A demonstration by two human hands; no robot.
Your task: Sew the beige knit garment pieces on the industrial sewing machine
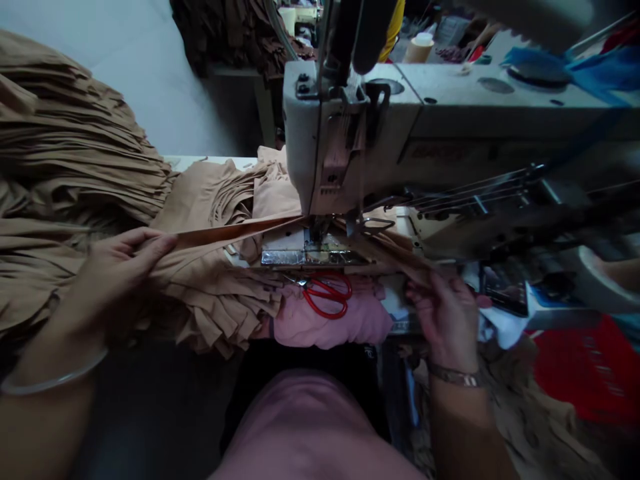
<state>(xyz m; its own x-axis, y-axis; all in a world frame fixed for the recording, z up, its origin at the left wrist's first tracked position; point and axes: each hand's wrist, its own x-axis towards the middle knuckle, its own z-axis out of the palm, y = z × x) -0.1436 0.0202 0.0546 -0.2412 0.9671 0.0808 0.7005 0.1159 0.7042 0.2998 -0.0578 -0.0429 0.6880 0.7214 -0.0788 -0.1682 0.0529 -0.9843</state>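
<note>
Left fingers point(153, 245) closed on tan strip point(235, 232), right fingers point(440, 303) gripping far end; strip stretched across needle plate point(287, 257) under machine head point(303, 113). Uneven pull could skew seam; red scissors point(327, 297) just below could snag.

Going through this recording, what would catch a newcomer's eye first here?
The big sewing machine fills the upper middle, with a tan fabric strip stretched under its needle between the left hand and right hand. A heap of tan gathered cloth piles up at left, and red scissors lie on pink cloth below the machine.
</note>
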